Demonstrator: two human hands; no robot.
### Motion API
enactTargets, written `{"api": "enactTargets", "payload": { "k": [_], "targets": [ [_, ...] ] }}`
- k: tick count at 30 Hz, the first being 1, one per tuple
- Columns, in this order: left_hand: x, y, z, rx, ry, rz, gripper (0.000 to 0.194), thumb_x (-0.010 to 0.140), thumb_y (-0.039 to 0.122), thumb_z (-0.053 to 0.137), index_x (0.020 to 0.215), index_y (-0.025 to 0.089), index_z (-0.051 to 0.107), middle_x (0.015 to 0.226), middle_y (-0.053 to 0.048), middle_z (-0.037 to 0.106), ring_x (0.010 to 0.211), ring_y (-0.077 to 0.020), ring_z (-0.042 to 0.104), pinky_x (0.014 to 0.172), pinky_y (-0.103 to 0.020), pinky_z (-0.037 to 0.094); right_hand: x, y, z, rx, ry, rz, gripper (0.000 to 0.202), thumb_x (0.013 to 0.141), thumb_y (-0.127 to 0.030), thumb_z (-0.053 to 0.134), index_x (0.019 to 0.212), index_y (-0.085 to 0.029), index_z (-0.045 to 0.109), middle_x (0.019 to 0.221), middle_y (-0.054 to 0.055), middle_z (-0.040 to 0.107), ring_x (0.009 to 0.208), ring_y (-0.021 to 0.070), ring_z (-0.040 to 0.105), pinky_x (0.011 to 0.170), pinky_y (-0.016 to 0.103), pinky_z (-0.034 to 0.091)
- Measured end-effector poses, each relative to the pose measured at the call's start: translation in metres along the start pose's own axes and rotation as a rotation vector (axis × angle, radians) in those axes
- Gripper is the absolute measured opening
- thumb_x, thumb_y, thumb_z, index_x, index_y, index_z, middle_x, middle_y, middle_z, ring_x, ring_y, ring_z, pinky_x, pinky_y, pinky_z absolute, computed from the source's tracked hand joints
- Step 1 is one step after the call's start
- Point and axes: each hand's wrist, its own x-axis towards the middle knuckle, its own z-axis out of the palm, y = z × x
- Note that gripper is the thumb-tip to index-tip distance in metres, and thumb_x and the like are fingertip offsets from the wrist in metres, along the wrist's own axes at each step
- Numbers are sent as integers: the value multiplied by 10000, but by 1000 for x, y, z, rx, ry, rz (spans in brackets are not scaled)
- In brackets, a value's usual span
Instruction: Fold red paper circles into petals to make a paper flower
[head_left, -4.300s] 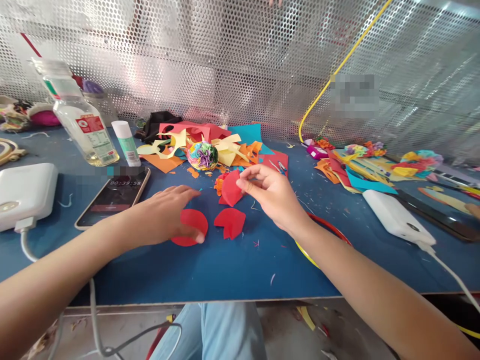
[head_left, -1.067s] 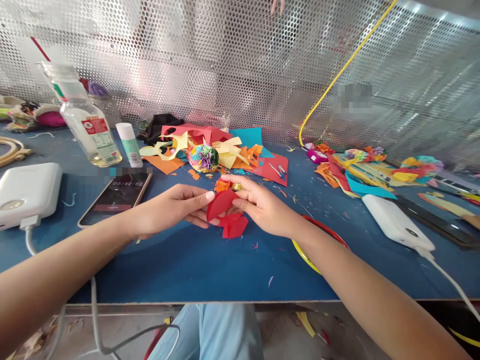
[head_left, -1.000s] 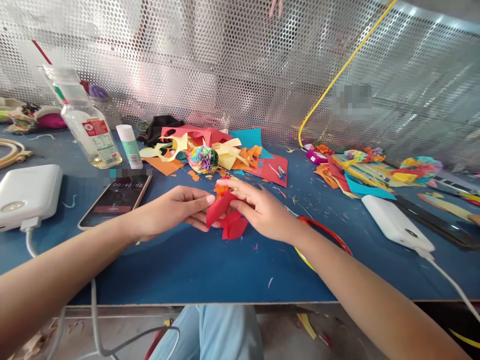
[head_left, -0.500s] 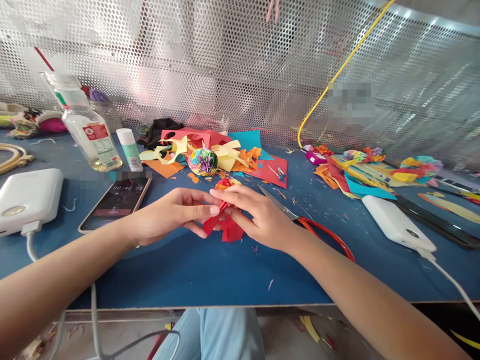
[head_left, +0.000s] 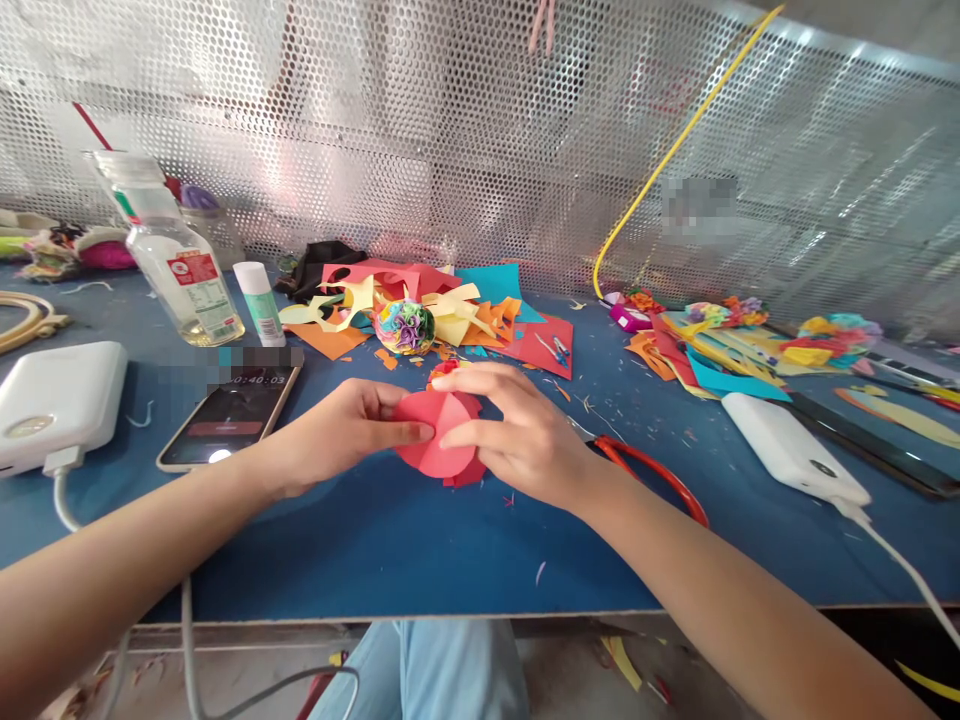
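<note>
Between my hands is a red paper circle (head_left: 431, 455), spread fairly flat with faint crease lines across it. My left hand (head_left: 349, 430) pinches its left edge, thumb on top. The thumb and fingers of my right hand (head_left: 525, 435) hold it from the right. More red paper (head_left: 466, 474) shows beneath the circle. Just behind my fingers lies a small red and orange paper piece (head_left: 444, 372), partly covered. Scissors with red handles (head_left: 660, 470) rest beside my right hand, their blades mostly hidden by it.
A multicoloured paper flower ball (head_left: 405, 326) sits among cut paper scraps (head_left: 349, 300) on the blue table (head_left: 420, 570). To the left stand a glass bottle (head_left: 187, 270), a glue stick (head_left: 260, 305), a phone (head_left: 236, 405) and a white power bank (head_left: 64, 405). Another power bank (head_left: 795, 450) lies right.
The red paper, folded and bunched between my fingers before, is now opened out into a flat circle facing me. My right hand's fingers have shifted over it.
</note>
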Motion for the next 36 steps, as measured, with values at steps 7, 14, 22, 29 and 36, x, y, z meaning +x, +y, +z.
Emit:
{"api": "enactTargets", "payload": {
  "k": [7, 14, 22, 29, 36],
  "targets": [
    [0, 0, 1, -124, 141, 69, 235, 653, 209, 731, 847, 157, 610, 754, -3, 674, 674, -129, 624, 643, -232, 508, -1, 0, 3, 24, 38, 101, 58, 797, -263, 610, 818, -222, 645, 1174, 92, 569, 1103, 227, 500, 917, 440, 436],
    [-4, 5, 7, 35, 163, 171, 199, 758, 331, 633, 818, 142, 625, 738, -8, 633, 654, -101, 578, 589, -195, 497, -2, -10, 10, 485, 150, 600, 57, 808, -253, 588, 797, -201, 569, 943, 38, 627, 823, 141, 616, 748, 286, 510],
    [-5, -1, 9, 207, 161, 142, 214, 736, 312, 648, 875, 150, 623, 779, -28, 690, 715, -145, 620, 633, -230, 478, 0, -14, 11, 681, 138, 800, 139, 784, -274, 599, 732, -189, 501, 692, -34, 522, 596, 79, 506, 555, 194, 439],
    [-3, -1, 8, 370, 155, 135, 265, 786, 378, 575, 743, 133, 666, 617, -3, 626, 583, -99, 527, 540, -195, 414, 0, -13, 14, 735, 154, 861, 295, 743, -266, 664, 1017, -194, 583, 803, 0, 654, 714, 109, 611, 651, 221, 486],
    [-5, -3, 6, 370, 125, 119, 327, 811, 432, 527, 778, 149, 687, 668, -7, 659, 620, -102, 549, 575, -191, 439, 0, -13, 13, 723, 159, 810, 90, 771, -254, 641, 830, -196, 676, 811, -7, 706, 745, 110, 653, 683, 193, 519]
  ]
}}
